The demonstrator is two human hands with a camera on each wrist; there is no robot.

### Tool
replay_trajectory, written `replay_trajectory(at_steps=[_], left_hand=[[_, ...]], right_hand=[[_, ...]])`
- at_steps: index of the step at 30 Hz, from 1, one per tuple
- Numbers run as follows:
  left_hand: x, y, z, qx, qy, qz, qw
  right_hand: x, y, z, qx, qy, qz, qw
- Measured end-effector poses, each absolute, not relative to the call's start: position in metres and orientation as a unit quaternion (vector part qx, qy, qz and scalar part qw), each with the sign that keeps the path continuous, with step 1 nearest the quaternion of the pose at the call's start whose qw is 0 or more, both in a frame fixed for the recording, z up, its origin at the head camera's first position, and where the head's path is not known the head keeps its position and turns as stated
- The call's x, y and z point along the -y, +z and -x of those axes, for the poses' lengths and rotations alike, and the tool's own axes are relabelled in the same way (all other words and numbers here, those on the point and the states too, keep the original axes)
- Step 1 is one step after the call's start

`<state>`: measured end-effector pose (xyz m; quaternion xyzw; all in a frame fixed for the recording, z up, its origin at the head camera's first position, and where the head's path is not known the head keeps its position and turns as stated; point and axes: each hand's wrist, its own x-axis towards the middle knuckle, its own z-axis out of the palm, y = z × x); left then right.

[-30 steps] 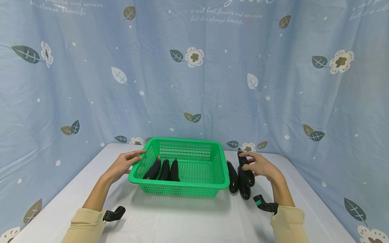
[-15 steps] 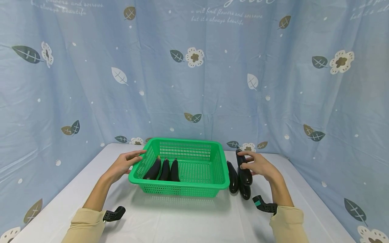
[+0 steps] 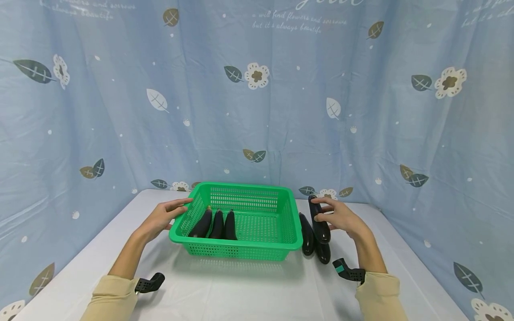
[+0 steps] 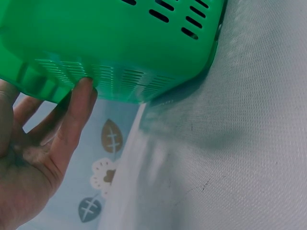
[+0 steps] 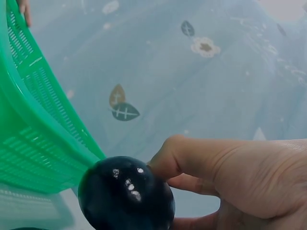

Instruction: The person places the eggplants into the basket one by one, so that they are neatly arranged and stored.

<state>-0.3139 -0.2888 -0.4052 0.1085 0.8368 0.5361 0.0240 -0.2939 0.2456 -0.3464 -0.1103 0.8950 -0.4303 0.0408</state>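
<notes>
A green plastic basket (image 3: pixel 241 244) stands on the table, with three dark eggplants (image 3: pixel 217 224) lying in its left part. My left hand (image 3: pixel 160 217) holds the basket at its left side; some digits lie at the rim. In the left wrist view, a finger of the left hand (image 4: pixel 43 143) touches the outer wall below the rim. My right hand (image 3: pixel 341 218) grips a glossy eggplant (image 3: pixel 320 229), its round end facing the camera in the right wrist view. Two more eggplants lie right of the basket: one beside its wall (image 3: pixel 307 236), one partly hidden under the held eggplant (image 3: pixel 323 254).
A white cloth covers the table (image 3: pixel 241 294). Behind and on both sides hangs a blue curtain (image 3: pixel 289 133) printed with leaves and flowers. Black camera mounts sit on both wrists, the right one (image 3: pixel 348 270) close to the lying eggplants.
My right hand has shifted slightly left with the gripped eggplant, bringing it closer to the basket and over the lower eggplant. The left hand and basket stay in place.
</notes>
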Motion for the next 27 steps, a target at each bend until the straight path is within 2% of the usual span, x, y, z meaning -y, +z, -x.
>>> replay_trajectory(at_steps=[27], left_hand=[[0.289, -0.405, 0.313, -0.837, 0.536, -0.111, 0.023]], right_hand=[[-0.227, -0.347, 0.296, -0.88, -0.453, 0.142, 0.039]])
